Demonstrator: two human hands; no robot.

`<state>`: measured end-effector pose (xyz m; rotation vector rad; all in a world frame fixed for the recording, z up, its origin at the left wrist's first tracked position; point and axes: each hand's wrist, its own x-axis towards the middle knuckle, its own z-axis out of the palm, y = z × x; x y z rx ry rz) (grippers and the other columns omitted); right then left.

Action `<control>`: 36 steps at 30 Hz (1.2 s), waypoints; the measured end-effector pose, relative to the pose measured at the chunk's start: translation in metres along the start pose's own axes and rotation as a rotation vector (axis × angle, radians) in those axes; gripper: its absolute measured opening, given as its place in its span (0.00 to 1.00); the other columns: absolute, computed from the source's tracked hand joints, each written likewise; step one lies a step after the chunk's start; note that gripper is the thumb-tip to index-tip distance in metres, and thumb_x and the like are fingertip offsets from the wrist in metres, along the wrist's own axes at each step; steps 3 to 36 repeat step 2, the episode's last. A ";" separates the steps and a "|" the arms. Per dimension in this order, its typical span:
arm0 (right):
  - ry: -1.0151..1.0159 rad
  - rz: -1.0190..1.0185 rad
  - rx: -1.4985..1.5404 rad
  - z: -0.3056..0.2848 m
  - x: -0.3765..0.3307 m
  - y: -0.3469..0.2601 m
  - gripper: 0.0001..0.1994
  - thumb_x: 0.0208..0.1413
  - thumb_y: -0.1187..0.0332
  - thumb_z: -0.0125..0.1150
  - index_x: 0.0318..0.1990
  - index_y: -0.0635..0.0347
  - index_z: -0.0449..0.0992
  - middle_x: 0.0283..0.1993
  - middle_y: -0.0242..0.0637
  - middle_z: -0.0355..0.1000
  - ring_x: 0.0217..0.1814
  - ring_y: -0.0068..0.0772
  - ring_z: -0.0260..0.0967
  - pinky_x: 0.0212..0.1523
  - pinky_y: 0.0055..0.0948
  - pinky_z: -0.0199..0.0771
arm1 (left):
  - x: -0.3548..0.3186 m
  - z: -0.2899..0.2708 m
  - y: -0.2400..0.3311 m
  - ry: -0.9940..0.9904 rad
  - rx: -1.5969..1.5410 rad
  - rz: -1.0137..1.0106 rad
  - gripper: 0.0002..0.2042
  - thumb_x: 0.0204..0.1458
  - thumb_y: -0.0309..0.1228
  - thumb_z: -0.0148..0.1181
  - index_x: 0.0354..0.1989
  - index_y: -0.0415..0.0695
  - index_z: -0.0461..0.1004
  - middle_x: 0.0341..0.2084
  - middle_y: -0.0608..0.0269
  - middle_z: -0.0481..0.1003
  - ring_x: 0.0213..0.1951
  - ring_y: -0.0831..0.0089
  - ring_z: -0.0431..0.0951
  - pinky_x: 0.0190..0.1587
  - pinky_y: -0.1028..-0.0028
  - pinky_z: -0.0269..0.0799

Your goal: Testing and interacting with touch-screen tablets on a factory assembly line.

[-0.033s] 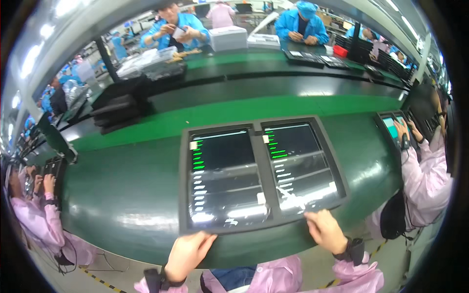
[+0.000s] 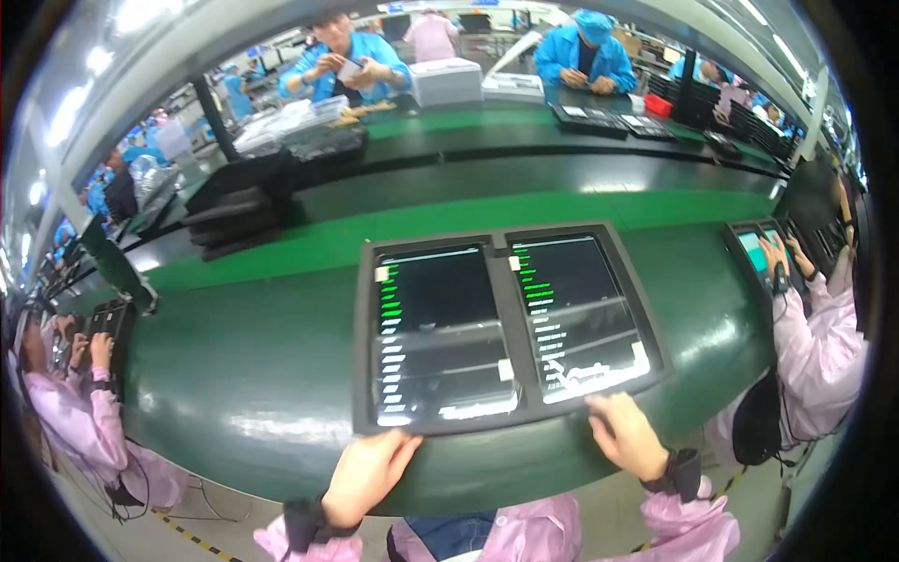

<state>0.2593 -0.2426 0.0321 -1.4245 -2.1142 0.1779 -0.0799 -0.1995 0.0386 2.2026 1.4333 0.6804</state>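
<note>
A dark two-bay tray (image 2: 513, 330) lies on the green bench in front of me. Each bay holds a tablet-like panel, a left screen (image 2: 445, 323) and a right screen (image 2: 585, 295), both lit, with green and white text lines on black. Small pale tabs stick to the screens. My left hand (image 2: 367, 473) is closed at the tray's near left edge, fingers bent and partly hidden. My right hand (image 2: 632, 438) is at the near edge below the right screen, fingers curled against the rim, thumb a little apart. Both wrists wear black bands.
The green bench (image 2: 234, 356) curves around the tray. Black foam pads (image 2: 234, 220) are stacked at the far left. Beyond a ledge, people in blue handle parts near a white box (image 2: 447, 82). Co-workers in pink sit at left and right, one with a similar tray (image 2: 754, 248).
The tray's near left edge has shifted slightly away from me, and my left hand has moved a little with it. The whole view has also shifted slightly. My right hand stays at the rim.
</note>
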 end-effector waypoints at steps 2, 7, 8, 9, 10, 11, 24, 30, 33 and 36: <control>-0.048 -0.023 0.008 0.009 0.039 0.017 0.19 0.50 0.76 0.56 0.51 0.65 0.66 0.36 0.46 0.66 0.40 0.44 0.64 0.44 0.38 0.66 | 0.033 0.001 -0.020 0.076 0.114 0.081 0.09 0.52 0.31 0.60 0.27 0.37 0.72 0.22 0.45 0.73 0.29 0.46 0.74 0.29 0.62 0.70; -0.048 -0.023 0.008 0.009 0.039 0.017 0.19 0.50 0.76 0.56 0.51 0.65 0.66 0.36 0.46 0.66 0.40 0.44 0.64 0.44 0.38 0.66 | 0.033 0.001 -0.020 0.076 0.114 0.081 0.09 0.52 0.31 0.60 0.27 0.37 0.72 0.22 0.45 0.73 0.29 0.46 0.74 0.29 0.62 0.70; -0.048 -0.023 0.008 0.009 0.039 0.017 0.19 0.50 0.76 0.56 0.51 0.65 0.66 0.36 0.46 0.66 0.40 0.44 0.64 0.44 0.38 0.66 | 0.033 0.001 -0.020 0.076 0.114 0.081 0.09 0.52 0.31 0.60 0.27 0.37 0.72 0.22 0.45 0.73 0.29 0.46 0.74 0.29 0.62 0.70; -0.048 -0.023 0.008 0.009 0.039 0.017 0.19 0.50 0.76 0.56 0.51 0.65 0.66 0.36 0.46 0.66 0.40 0.44 0.64 0.44 0.38 0.66 | 0.033 0.001 -0.020 0.076 0.114 0.081 0.09 0.52 0.31 0.60 0.27 0.37 0.72 0.22 0.45 0.73 0.29 0.46 0.74 0.29 0.62 0.70; -0.048 -0.023 0.008 0.009 0.039 0.017 0.19 0.50 0.76 0.56 0.51 0.65 0.66 0.36 0.46 0.66 0.40 0.44 0.64 0.44 0.38 0.66 | 0.033 0.001 -0.020 0.076 0.114 0.081 0.09 0.52 0.31 0.60 0.27 0.37 0.72 0.22 0.45 0.73 0.29 0.46 0.74 0.29 0.62 0.70; -0.048 -0.023 0.008 0.009 0.039 0.017 0.19 0.50 0.76 0.56 0.51 0.65 0.66 0.36 0.46 0.66 0.40 0.44 0.64 0.44 0.38 0.66 | 0.033 0.001 -0.020 0.076 0.114 0.081 0.09 0.52 0.31 0.60 0.27 0.37 0.72 0.22 0.45 0.73 0.29 0.46 0.74 0.29 0.62 0.70; -0.048 -0.023 0.008 0.009 0.039 0.017 0.19 0.50 0.76 0.56 0.51 0.65 0.66 0.36 0.46 0.66 0.40 0.44 0.64 0.44 0.38 0.66 | 0.033 0.001 -0.020 0.076 0.114 0.081 0.09 0.52 0.31 0.60 0.27 0.37 0.72 0.22 0.45 0.73 0.29 0.46 0.74 0.29 0.62 0.70; -0.048 -0.023 0.008 0.009 0.039 0.017 0.19 0.50 0.76 0.56 0.51 0.65 0.66 0.36 0.46 0.66 0.40 0.44 0.64 0.44 0.38 0.66 | 0.033 0.001 -0.020 0.076 0.114 0.081 0.09 0.52 0.31 0.60 0.27 0.37 0.72 0.22 0.45 0.73 0.29 0.46 0.74 0.29 0.62 0.70; -0.048 -0.023 0.008 0.009 0.039 0.017 0.19 0.50 0.76 0.56 0.51 0.65 0.66 0.36 0.46 0.66 0.40 0.44 0.64 0.44 0.38 0.66 | 0.033 0.001 -0.020 0.076 0.114 0.081 0.09 0.52 0.31 0.60 0.27 0.37 0.72 0.22 0.45 0.73 0.29 0.46 0.74 0.29 0.62 0.70; -0.048 -0.023 0.008 0.009 0.039 0.017 0.19 0.50 0.76 0.56 0.51 0.65 0.66 0.36 0.46 0.66 0.40 0.44 0.64 0.44 0.38 0.66 | 0.033 0.001 -0.020 0.076 0.114 0.081 0.09 0.52 0.31 0.60 0.27 0.37 0.72 0.22 0.45 0.73 0.29 0.46 0.74 0.29 0.62 0.70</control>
